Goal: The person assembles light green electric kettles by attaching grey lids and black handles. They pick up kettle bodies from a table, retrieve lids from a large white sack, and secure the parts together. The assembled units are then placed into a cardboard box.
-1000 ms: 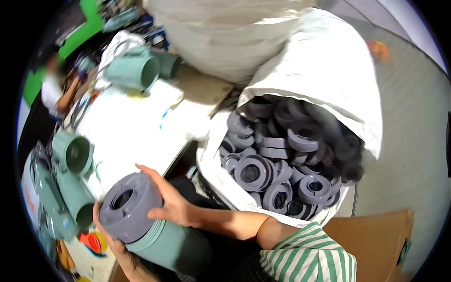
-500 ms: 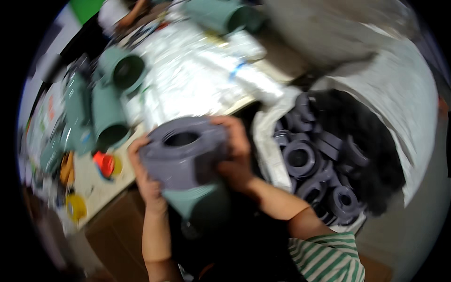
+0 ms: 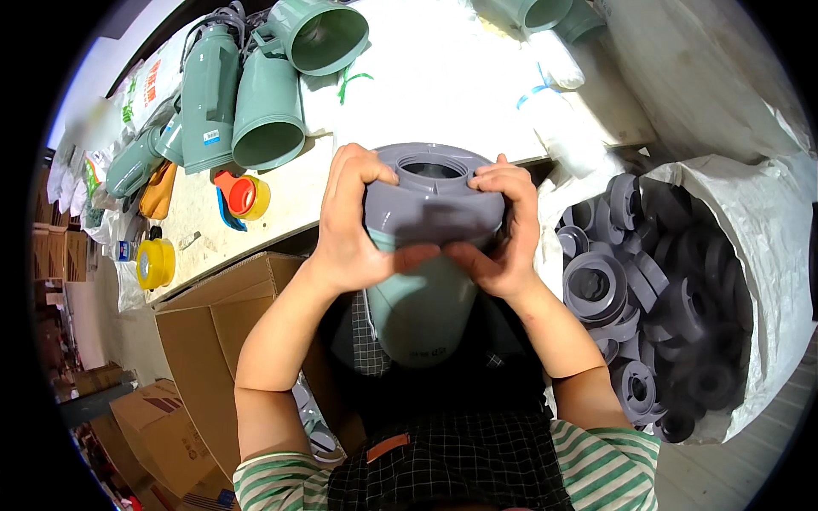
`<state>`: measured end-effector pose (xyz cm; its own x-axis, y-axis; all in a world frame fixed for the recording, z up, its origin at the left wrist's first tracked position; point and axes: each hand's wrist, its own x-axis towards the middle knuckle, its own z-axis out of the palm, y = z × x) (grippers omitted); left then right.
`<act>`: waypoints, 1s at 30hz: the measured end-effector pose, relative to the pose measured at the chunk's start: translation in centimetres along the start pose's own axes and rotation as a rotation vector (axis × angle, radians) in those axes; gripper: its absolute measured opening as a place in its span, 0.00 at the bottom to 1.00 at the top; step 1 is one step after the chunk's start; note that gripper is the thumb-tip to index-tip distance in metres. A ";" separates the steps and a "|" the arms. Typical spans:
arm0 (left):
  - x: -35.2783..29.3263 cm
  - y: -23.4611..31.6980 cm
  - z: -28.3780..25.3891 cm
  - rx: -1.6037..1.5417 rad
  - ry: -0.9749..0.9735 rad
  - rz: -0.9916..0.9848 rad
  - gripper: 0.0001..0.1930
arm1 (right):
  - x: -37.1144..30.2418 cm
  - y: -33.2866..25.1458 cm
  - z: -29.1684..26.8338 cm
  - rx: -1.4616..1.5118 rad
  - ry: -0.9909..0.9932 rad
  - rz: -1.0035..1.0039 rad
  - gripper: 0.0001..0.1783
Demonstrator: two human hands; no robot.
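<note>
Just in front of my lap stands a pale green thermos jug (image 3: pixel 422 311) with a grey plastic collar (image 3: pixel 430 213) on its top. The collar has a round threaded opening, dark inside. My left hand (image 3: pixel 351 217) is closed around its left side, fingers over the upper rim. On the opposite side, my right hand (image 3: pixel 509 230) grips it the same way. Both thumbs press at the front, around the lower edge of the collar, with their tips nearly meeting. The jug's lower end goes out of sight against my dark checked apron (image 3: pixel 460 456).
Several green jug bodies (image 3: pixel 268 128) lie on the table at the back left, near yellow tape (image 3: pixel 156 264) and a red-orange ring-shaped thing (image 3: pixel 242 196). At right, a white sack (image 3: pixel 771 255) holds several grey collars (image 3: pixel 594 285). An open cardboard box (image 3: pixel 192 341) stands at left.
My view has shifted, and the jug now appears further right and more squarely before me. My hands have changed their hold: both thumbs now meet near the collar's front.
</note>
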<state>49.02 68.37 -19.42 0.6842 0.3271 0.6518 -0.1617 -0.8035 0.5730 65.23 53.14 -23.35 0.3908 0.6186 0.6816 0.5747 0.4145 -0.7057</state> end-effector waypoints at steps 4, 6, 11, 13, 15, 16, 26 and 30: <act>0.8 -0.6 1.6 -0.152 0.140 -0.172 0.14 | 1.8 -3.9 0.5 -0.322 -0.086 0.046 0.36; 0.5 -0.4 2.8 -0.193 0.206 -0.235 0.13 | 2.2 -4.7 1.6 -0.405 -0.101 0.070 0.34; 1.0 -0.7 4.3 -0.073 0.284 -0.201 0.16 | 2.0 -3.6 1.8 -0.418 -0.069 0.042 0.30; 0.8 -1.0 4.7 -0.105 0.272 -0.221 0.18 | 1.7 -3.3 1.9 -0.402 -0.042 0.041 0.30; 0.9 -1.5 4.7 -0.126 0.231 -0.227 0.20 | 1.5 -2.9 1.7 -0.395 -0.025 0.047 0.31; 0.9 -1.8 4.3 -0.236 0.203 -0.217 0.21 | 1.2 -3.0 1.4 -0.386 -0.025 0.041 0.32; 1.4 -0.2 5.0 -0.381 0.223 -0.137 0.26 | 0.0 -3.4 -1.9 -0.283 0.053 0.045 0.34; -3.7 -1.3 4.5 -0.189 0.154 -0.493 0.25 | -1.6 0.9 -6.4 0.597 0.289 0.096 0.06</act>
<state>49.92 65.96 -24.78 0.6018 0.7224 0.3407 0.0169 -0.4380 0.8988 69.75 48.22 -23.80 0.6448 0.5024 0.5761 0.0639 0.7156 -0.6956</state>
